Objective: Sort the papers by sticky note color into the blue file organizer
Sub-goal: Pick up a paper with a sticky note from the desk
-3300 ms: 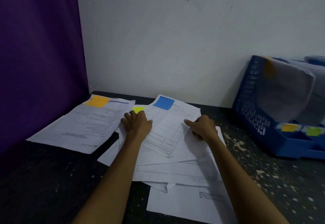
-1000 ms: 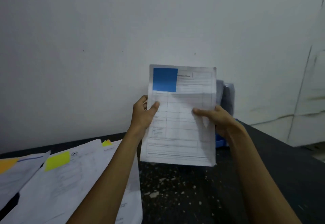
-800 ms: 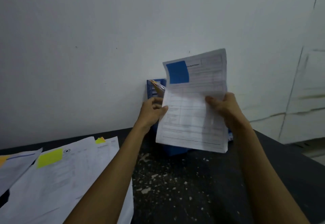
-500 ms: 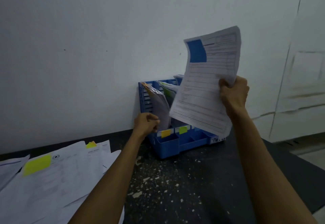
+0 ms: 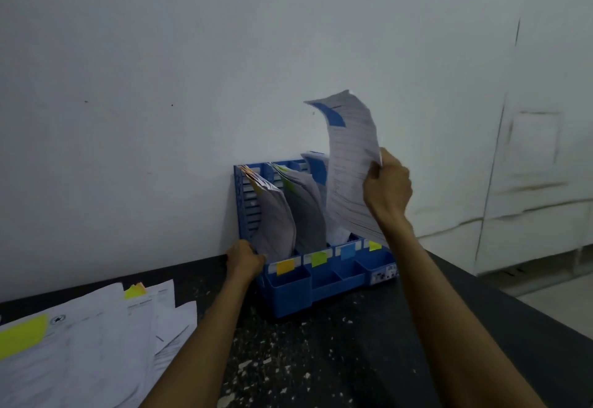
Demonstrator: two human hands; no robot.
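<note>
the right hand (image 5: 386,189) grips a printed sheet (image 5: 351,164) by its right edge, fingers and thumb curled round the paper. the sheet is held up in the air, bowed and tilted, above the right half of the blue file organizer (image 5: 288,292). its lower edge hangs near the third and fourth slots, and it is not in any slot. a blue sticky note (image 5: 333,117) sits near the sheet's top left corner.

the left hand (image 5: 245,261) is low at the organizer's left front corner, its fingers curled round the left wall there — a hold on the organizer itself.

the organizer stands against the white wall (image 5: 160,87) on a dark speckled table (image 5: 321,359). its front strip carries four colour tabs: orange (image 5: 285,267), green (image 5: 318,258), blue (image 5: 347,251) and yellow (image 5: 374,245), left to right. a stack of papers (image 5: 276,218) leans in the first slot and another stack (image 5: 305,205) in the second. behind the held sheet, a paper with a blue note (image 5: 317,167) stands in the third slot.

loose papers (image 5: 96,337) lie spread on the table at the left — the nearest carries a yellow sticky note (image 5: 22,335).
</note>
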